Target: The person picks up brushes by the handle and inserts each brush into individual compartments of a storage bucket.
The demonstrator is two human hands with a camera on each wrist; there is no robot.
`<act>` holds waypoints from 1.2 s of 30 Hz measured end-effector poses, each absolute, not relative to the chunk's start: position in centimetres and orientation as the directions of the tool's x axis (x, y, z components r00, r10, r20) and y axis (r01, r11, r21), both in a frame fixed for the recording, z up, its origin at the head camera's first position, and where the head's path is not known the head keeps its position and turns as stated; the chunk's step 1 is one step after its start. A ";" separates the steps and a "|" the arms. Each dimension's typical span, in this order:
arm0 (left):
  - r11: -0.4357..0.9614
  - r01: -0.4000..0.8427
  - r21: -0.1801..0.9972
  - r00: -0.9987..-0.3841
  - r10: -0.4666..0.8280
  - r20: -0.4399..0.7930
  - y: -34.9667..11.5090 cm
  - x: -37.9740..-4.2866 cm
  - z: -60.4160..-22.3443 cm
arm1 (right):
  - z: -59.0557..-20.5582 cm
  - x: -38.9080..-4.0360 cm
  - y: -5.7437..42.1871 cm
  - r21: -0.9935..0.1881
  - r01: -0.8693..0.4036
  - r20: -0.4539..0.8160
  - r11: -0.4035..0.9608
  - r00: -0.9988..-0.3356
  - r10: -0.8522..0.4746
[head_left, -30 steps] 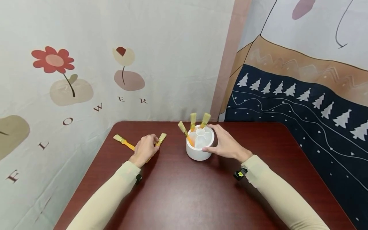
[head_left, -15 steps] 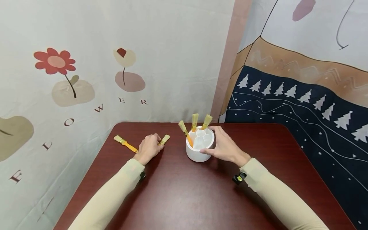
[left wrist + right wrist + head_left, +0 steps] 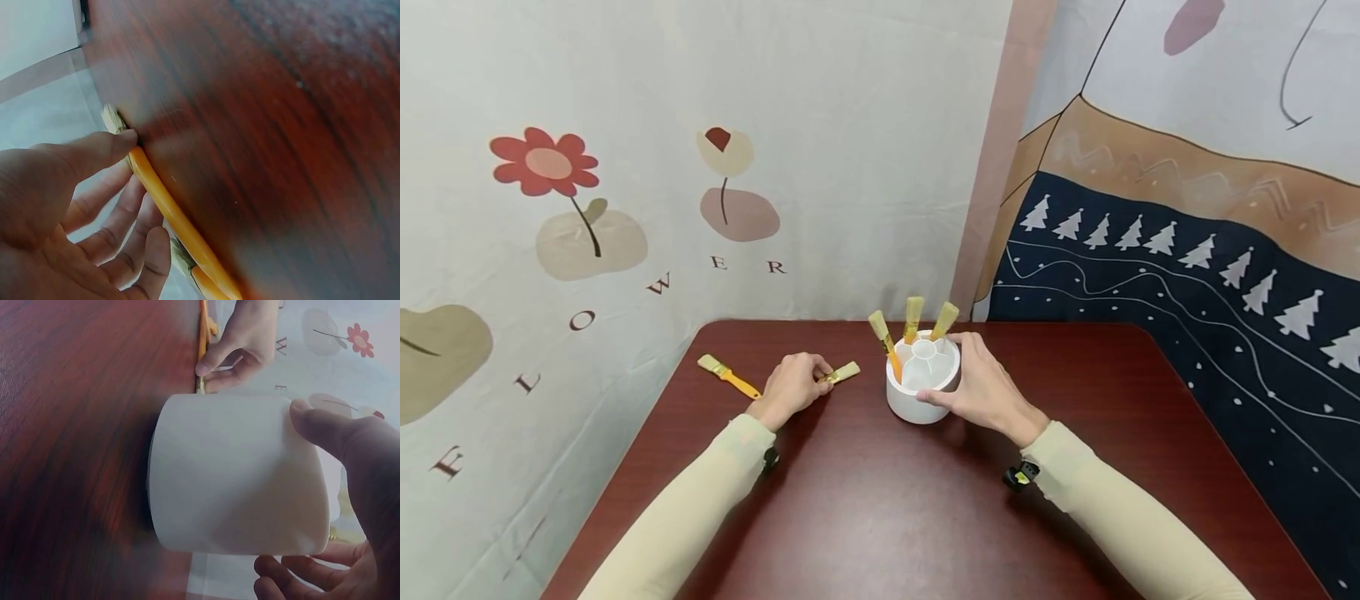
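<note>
My left hand (image 3: pixel 793 385) pinches a flat paintbrush (image 3: pixel 844 372) near its ferrule, thumb against fingers. Its bristles point right in the head view, and its yellow handle (image 3: pixel 178 215) runs low along the table in the left wrist view. My right hand (image 3: pixel 988 387) grips the rim and side of a white round divided holder (image 3: pixel 917 407), thumb at the front, fingers behind. Leaning in separate compartments of the holder are a left paintbrush (image 3: pixel 881 326), a middle paintbrush (image 3: pixel 913 310) and a right paintbrush (image 3: pixel 947 318).
Another yellow-handled paintbrush (image 3: pixel 739 382) lies on the dark red table (image 3: pixel 880 500), left of my left hand. Behind the table hang a pale flower-print cloth (image 3: pixel 850 167) and a dark tree-print cloth (image 3: pixel 1150 275).
The left hand's paintbrush has swung clockwise, its bristles now pointing more to the right and nearer the holder. The left hand has shifted slightly right. My right hand keeps its grip on the holder.
</note>
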State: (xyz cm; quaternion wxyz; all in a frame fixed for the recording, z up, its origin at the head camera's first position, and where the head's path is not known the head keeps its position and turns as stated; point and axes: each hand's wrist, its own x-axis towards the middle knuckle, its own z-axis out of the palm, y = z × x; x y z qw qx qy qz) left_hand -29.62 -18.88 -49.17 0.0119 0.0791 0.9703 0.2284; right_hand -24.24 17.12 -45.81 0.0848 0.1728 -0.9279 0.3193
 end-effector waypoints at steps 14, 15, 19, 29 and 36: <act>0.880 0.268 0.392 -0.961 0.271 0.049 -18.8 -28.8 -49.0 | -46.6 -23.2 15.1 -0.528 -0.293 0.295 0.797 -0.943 -0.151; 0.880 0.268 0.393 -0.962 0.268 0.055 -18.7 -28.7 -49.0 | -46.7 -23.1 15.0 -0.524 -0.286 0.298 0.802 -0.944 -0.142; 0.877 0.266 0.401 -0.964 0.250 0.093 -18.6 -28.5 -49.1 | -46.8 -22.9 14.8 -0.520 -0.266 0.308 0.812 -0.945 -0.113; 0.863 0.238 0.446 -0.969 0.181 0.166 -18.4 -27.7 -49.1 | -46.8 -22.7 15.0 -0.526 -0.275 0.299 0.805 -0.946 -0.128; 0.823 0.251 0.509 -0.962 0.154 0.224 -18.0 -27.3 -49.1 | -45.8 -23.0 16.1 -0.587 -0.264 0.233 0.765 -0.960 -0.153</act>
